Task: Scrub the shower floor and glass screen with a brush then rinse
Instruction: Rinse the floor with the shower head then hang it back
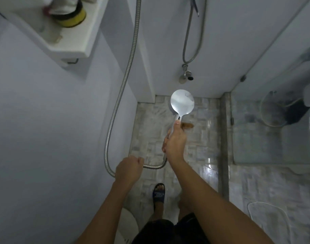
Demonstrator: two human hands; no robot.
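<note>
Rinse stage, we judge: neither hand has a brush. The right hand is wrapped round the handle of the round silver shower head, thumb on top, arm stretched forward. Beneath the shower head lies the pale mosaic-tiled shower floor, glistening; we make out no spray. Right of the shower head stands the glass screen, rinsed or not, we cannot tell. Below-left of the shower head, the left hand closes round the ribbed metal hose.

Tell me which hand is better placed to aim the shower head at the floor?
Right. The right hand grips the shower head by its handle, out over the shower floor. The left hand only holds the metal hose further back, probably managing slack.
</note>
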